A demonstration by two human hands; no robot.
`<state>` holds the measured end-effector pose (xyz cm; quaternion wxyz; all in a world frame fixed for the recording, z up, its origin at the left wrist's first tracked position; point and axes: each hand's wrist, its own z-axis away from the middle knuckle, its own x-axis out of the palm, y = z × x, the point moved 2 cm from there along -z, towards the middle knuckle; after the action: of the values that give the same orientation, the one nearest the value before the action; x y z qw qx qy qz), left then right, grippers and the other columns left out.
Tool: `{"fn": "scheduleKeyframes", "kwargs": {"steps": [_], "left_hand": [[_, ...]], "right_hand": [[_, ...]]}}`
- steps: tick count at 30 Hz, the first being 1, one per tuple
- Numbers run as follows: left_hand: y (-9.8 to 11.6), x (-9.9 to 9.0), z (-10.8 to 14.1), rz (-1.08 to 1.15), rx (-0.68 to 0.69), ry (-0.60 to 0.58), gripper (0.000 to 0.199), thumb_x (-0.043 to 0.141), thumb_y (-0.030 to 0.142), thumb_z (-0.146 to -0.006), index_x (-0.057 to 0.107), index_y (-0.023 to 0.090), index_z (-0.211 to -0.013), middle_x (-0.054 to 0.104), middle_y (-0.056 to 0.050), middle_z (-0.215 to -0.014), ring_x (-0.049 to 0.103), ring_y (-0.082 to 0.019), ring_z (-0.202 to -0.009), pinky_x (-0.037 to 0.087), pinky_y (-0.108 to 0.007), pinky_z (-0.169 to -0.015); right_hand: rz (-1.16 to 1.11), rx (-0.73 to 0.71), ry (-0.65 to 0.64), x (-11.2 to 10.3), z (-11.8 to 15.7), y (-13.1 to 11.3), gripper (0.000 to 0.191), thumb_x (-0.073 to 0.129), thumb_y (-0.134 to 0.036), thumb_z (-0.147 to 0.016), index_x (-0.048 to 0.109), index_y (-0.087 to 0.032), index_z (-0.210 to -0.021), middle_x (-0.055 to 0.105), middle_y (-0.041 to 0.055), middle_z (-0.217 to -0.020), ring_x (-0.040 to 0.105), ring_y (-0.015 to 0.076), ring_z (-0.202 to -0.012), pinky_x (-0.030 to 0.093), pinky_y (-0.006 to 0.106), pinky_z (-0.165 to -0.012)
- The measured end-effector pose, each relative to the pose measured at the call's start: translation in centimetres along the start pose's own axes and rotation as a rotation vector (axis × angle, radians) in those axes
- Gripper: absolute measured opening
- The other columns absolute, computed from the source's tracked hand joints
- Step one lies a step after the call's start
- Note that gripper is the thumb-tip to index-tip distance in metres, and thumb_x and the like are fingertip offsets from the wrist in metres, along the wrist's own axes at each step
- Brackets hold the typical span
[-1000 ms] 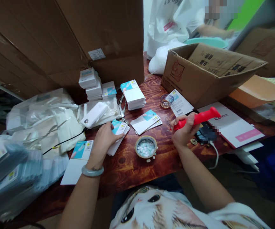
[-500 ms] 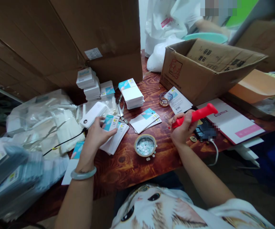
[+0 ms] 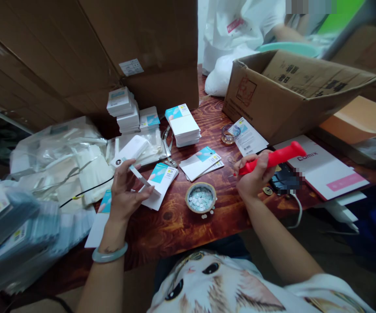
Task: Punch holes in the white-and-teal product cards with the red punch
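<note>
Between thumb and fingers, my left hand (image 3: 125, 191) grips a white card (image 3: 141, 177), seen nearly edge-on. Just right of it lies a fanned stack of blue and white cards (image 3: 160, 184). My right hand (image 3: 253, 176) is wrapped round a red-handled tool (image 3: 277, 157) whose thin tip points left. A round bowl (image 3: 200, 198) of small pale discs sits between the hands, with a few loose discs beside it. Behind the bowl are some overlapping cards (image 3: 198, 163), and farther back a taller card stack (image 3: 183, 126).
An open cardboard box (image 3: 266, 104) stands at the back right, by a clear tape roll (image 3: 229, 133). A phone (image 3: 284, 179) with a white cable lies near a white folder (image 3: 328, 165). Plastic-wrapped packs (image 3: 28, 226) fill the left. Another person's arm shows behind.
My left hand has lifted a card off the fanned stack and tilted it on edge. My right hand still holds the red tool. The view has shifted slightly.
</note>
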<state>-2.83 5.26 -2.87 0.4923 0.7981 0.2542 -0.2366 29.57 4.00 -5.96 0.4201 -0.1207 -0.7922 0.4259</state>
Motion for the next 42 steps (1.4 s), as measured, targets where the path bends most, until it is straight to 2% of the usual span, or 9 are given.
{"fn": "scheduleKeyframes", "kwargs": {"steps": [8, 12, 17, 20, 23, 26, 29, 34, 42], "left_hand": [[0.6, 0.0, -0.6, -0.025, 0.165, 0.081, 0.069, 0.074, 0.045, -0.081, 0.042, 0.032, -0.141, 0.048, -0.01, -0.139, 0.065, -0.026, -0.112, 0.061, -0.036, -0.081], [4.2, -0.4, -1.0, -0.111, 0.35, 0.0, 0.053, 0.078, 0.042, -0.078, 0.058, 0.032, -0.127, 0.048, -0.007, -0.133, 0.061, -0.026, -0.114, 0.059, -0.038, -0.089], [10.0, 1.9, 0.0, -0.189, 0.365, -0.416, 0.055, 0.078, 0.03, -0.079, 0.061, 0.037, -0.13, 0.041, -0.007, -0.144, 0.057, -0.027, -0.122, 0.052, -0.038, -0.1], [11.0, 4.7, 0.7, -0.386, 0.251, -0.71, 0.062, 0.078, 0.031, -0.079, 0.056, 0.044, -0.136, 0.046, -0.008, -0.142, 0.058, -0.03, -0.121, 0.055, -0.039, -0.09], [10.7, 6.7, 0.8, -0.497, 0.155, -0.845, 0.075, 0.075, 0.036, -0.082, 0.041, 0.044, -0.149, 0.055, -0.009, -0.136, 0.06, -0.031, -0.118, 0.056, -0.038, -0.083], [10.2, 7.4, 0.5, -0.514, 0.099, -0.875, 0.101, 0.079, 0.046, -0.077, 0.021, 0.03, -0.159, 0.059, -0.012, -0.137, 0.059, -0.032, -0.123, 0.054, -0.038, -0.088], [10.2, 7.4, 0.2, -0.529, 0.065, -0.885, 0.106, 0.082, 0.053, -0.071, 0.03, 0.012, -0.154, 0.059, -0.019, -0.136, 0.057, -0.033, -0.126, 0.05, -0.04, -0.097], [11.0, 7.4, 0.5, -0.505, 0.089, -0.871, 0.075, 0.083, 0.041, -0.068, 0.054, 0.016, -0.133, 0.066, -0.013, -0.126, 0.062, -0.032, -0.117, 0.052, -0.039, -0.092], [10.8, 8.3, 1.5, -0.503, 0.025, -0.82, 0.081, 0.083, 0.038, -0.066, 0.049, 0.018, -0.136, 0.064, -0.011, -0.127, 0.065, -0.035, -0.107, 0.055, -0.043, -0.08]], "right_hand": [[0.025, -0.015, -0.019, 0.1, 0.1, -0.1, 0.033, 0.054, -0.052, -0.093, 0.037, -0.024, -0.094, 0.047, -0.0113, -0.052, 0.041, 0.0102, -0.035, 0.035, 0.021, -0.035], [0.019, -0.032, -0.016, 0.1, 0.1, -0.2, 0.033, 0.055, -0.052, -0.092, 0.038, -0.024, -0.091, 0.047, -0.0111, -0.051, 0.04, 0.0096, -0.035, 0.034, 0.02, -0.034], [-0.002, -0.009, -0.01, 0.0, 0.0, -0.1, 0.033, 0.056, -0.052, -0.091, 0.037, -0.025, -0.09, 0.047, -0.0114, -0.053, 0.04, 0.0092, -0.036, 0.036, 0.02, -0.035], [0.003, -0.004, -0.005, -0.1, -0.1, 0.0, 0.035, 0.057, -0.053, -0.09, 0.038, -0.024, -0.089, 0.046, -0.0111, -0.053, 0.04, 0.0096, -0.037, 0.037, 0.021, -0.036], [0.008, -0.004, -0.014, 0.1, 0.1, -0.1, 0.034, 0.057, -0.053, -0.091, 0.038, -0.025, -0.09, 0.046, -0.0108, -0.053, 0.04, 0.0101, -0.037, 0.036, 0.021, -0.036], [0.009, 0.023, -0.058, 0.7, 0.8, -0.4, 0.033, 0.055, -0.051, -0.092, 0.036, -0.025, -0.088, 0.046, -0.0109, -0.053, 0.041, 0.0093, -0.037, 0.035, 0.02, -0.036], [-0.022, 0.066, -0.158, 1.9, 2.2, -0.9, 0.03, 0.055, -0.05, -0.093, 0.04, -0.024, -0.09, 0.046, -0.0107, -0.054, 0.041, 0.0082, -0.036, 0.035, 0.019, -0.036], [-0.102, 0.141, -0.346, 3.7, 4.5, -1.4, 0.027, 0.054, -0.045, -0.096, 0.044, -0.023, -0.085, 0.046, -0.0096, -0.053, 0.042, 0.007, -0.035, 0.034, 0.018, -0.035], [-0.066, 0.146, -0.524, 3.9, 6.5, -0.9, 0.035, 0.052, -0.045, -0.098, 0.039, -0.021, -0.076, 0.042, -0.0086, -0.05, 0.042, 0.0066, -0.035, 0.034, 0.017, -0.035]]}}
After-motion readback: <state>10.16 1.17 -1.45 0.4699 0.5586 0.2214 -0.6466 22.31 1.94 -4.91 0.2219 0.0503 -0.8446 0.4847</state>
